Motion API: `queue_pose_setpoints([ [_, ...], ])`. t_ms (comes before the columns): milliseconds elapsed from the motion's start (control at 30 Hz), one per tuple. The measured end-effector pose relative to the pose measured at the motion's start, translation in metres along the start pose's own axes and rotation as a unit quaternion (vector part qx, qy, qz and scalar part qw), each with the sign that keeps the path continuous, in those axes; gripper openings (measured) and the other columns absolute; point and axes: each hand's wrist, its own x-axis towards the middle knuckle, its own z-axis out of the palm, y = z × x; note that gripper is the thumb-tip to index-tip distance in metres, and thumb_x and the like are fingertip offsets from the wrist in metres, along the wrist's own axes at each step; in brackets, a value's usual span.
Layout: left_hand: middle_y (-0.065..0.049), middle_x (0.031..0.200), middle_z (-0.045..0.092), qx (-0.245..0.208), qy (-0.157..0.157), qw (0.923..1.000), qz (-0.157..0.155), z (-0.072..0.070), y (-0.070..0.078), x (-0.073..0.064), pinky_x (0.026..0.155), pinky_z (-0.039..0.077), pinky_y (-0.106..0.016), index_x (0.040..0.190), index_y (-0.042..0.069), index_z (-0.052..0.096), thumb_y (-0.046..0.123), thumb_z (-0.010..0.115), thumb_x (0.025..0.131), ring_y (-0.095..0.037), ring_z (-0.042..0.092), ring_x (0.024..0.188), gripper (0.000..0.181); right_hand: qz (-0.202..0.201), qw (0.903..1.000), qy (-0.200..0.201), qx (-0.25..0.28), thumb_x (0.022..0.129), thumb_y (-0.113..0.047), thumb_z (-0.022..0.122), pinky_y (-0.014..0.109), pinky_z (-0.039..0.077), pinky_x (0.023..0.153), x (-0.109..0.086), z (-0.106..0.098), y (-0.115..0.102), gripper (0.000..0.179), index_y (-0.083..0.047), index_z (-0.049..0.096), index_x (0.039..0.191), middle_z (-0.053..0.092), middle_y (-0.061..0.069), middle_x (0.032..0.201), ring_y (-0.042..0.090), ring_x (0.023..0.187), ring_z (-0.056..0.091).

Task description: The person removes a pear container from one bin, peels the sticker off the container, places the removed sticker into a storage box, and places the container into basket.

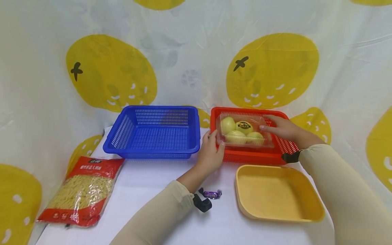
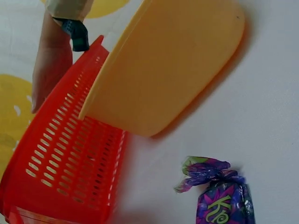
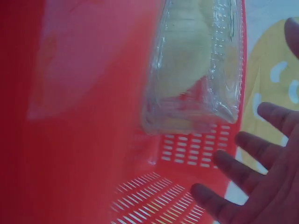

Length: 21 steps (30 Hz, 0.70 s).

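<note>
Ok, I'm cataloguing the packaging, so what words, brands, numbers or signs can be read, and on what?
"螺丝形意大利面": in white on the red top of the pasta bag.
"K": on the purple candy; the letters after it are unclear.
Pasta bag's black logo and bottom marks: too small and blurred to read.
Black label on the clear fruit box: lettering too small to read.

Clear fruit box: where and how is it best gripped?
The box is longer across than deep, so probably by its short ends, one hand from each side. The left hand is at the left end; the right hand, fingers spread, is near the right.
</note>
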Motion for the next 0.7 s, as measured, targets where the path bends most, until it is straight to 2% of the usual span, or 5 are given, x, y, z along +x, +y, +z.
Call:
queue_pose_setpoints([
  [167,-0.016,0.169,0.036,-0.016,-0.005,0.9997,-0.016,0.007,-0.011,0.002,0.126,0.034,-0.051,0.165,0.011,0.039,0.024,0.054,0.112,-0.034,0.041,0.154,0.057,0.017,0.9993,-0.032,-0.006,0.108,-0.054,0.056,0.078,0.022,0.119,0.005,-0.007,0.006,0.084,0.005,0.031,0.163,0.034,0.033,0.165,0.056,0.149,0.031],
  [300,-0.012,0.165,0.045,-0.03,-0.016,0.9992,-0.022,0.008,-0.016,0.002,0.126,0.034,-0.05,0.167,0.013,0.036,0.024,0.052,0.113,-0.03,0.043,0.153,0.058,0.031,0.9984,-0.045,-0.017,0.107,-0.056,0.057,0.079,0.022,0.118,0.011,-0.014,0.01,0.086,0.004,0.032,0.163,0.033,0.032,0.165,0.057,0.149,0.031],
  [533,-0.008,0.169,0.042,-0.075,-0.033,0.9963,-0.025,0.013,-0.021,0.002,0.127,0.032,-0.052,0.171,0.018,0.027,0.029,0.048,0.115,-0.029,0.039,0.156,0.061,0.043,0.9959,-0.076,0.026,0.107,-0.053,0.057,0.081,0.022,0.117,0.03,-0.012,0.029,0.088,0.001,0.023,0.167,0.027,0.033,0.166,0.058,0.149,0.026],
  [700,-0.006,0.17,0.04,-0.09,-0.038,0.9949,-0.026,0.018,-0.025,-0.003,0.127,0.031,-0.052,0.172,0.022,0.024,0.031,0.045,0.116,-0.028,0.038,0.156,0.06,0.069,0.9887,-0.114,0.068,0.107,-0.058,0.053,0.084,0.017,0.116,0.038,0.003,0.044,0.097,-0.002,0.004,0.17,0.019,0.037,0.167,0.06,0.15,0.019],
])
